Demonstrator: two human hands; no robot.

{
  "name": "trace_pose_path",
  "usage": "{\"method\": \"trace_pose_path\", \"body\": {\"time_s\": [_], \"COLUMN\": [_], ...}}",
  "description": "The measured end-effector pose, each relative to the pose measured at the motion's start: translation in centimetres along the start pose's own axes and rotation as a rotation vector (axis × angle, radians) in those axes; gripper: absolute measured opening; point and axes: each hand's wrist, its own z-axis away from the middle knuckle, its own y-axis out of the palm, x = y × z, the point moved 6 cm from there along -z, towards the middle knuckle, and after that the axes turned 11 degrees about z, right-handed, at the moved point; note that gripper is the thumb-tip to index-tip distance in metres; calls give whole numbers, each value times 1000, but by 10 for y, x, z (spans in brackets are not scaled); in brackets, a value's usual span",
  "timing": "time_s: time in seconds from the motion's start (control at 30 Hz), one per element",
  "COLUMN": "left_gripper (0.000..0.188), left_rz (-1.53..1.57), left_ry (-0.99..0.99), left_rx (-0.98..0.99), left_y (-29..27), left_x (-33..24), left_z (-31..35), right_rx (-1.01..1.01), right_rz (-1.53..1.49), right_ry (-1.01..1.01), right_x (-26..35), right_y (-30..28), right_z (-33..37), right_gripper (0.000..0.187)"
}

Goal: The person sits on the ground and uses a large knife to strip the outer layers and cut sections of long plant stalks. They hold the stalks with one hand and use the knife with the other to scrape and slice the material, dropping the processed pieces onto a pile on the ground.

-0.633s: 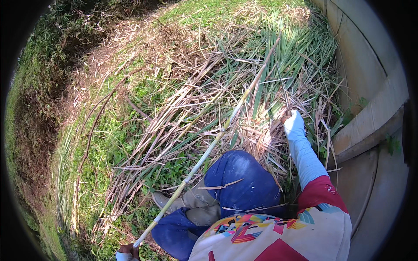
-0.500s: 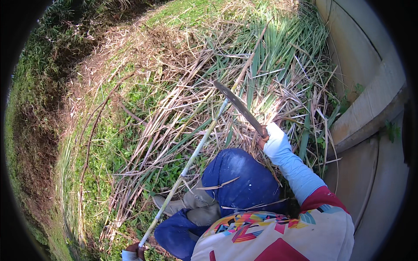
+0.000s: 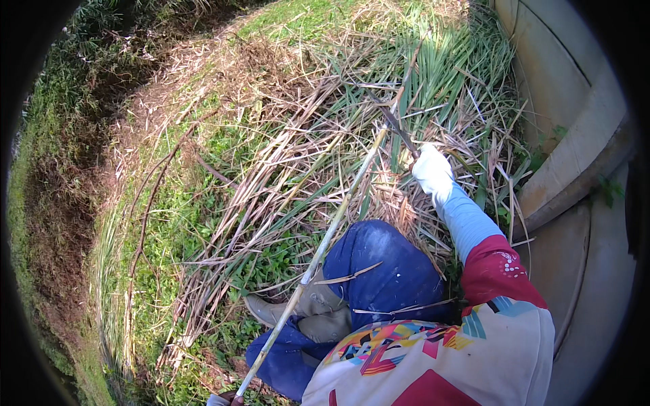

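Note:
A long, jointed cane stalk (image 3: 332,227) runs diagonally from the lower left, past my knees, to the leaf pile at the upper right. At its lower end my left hand (image 3: 227,399), mostly cut off by the picture's edge, is closed around it. My right hand (image 3: 432,170), in a white glove, grips a machete (image 3: 401,132) by its handle. The dark blade, slightly blurred, points up and left and lies across the upper part of the stalk. Whether it touches the stalk I cannot tell.
Cut green leaves (image 3: 437,74) and dry stalks (image 3: 271,166) cover the ground ahead. A pale wall (image 3: 552,88) with a slanted buttress (image 3: 575,159) rises at the right. My boots (image 3: 325,318) are beneath the stalk. A bare branch (image 3: 152,203) stands to the left.
My right hand and the machete have moved forward and up along the stalk. My left hand has shifted slightly right and down, bringing the stalk along.

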Motion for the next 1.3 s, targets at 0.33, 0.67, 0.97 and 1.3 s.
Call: {"method": "trace_pose_path", "body": {"time_s": [0.33,0.67,0.97,1.3], "left_gripper": [13,18,37,48], "left_rz": [65,133,-198,294], "left_ry": [-174,-214,-42,215], "left_rx": [55,144,331,433], "left_y": [6,17,70,281], "left_x": [-13,-19,-12,-142], "left_z": [11,-1,-46,-229], "right_rx": [207,-1,92,171], "right_rz": [296,191,266,246], "right_ry": [-720,36,-209,-252], "right_x": [70,-43,-6,1], "right_y": [-6,6,32,40], "right_z": [160,-44,56,65], "right_gripper": [41,21,27,28]}}
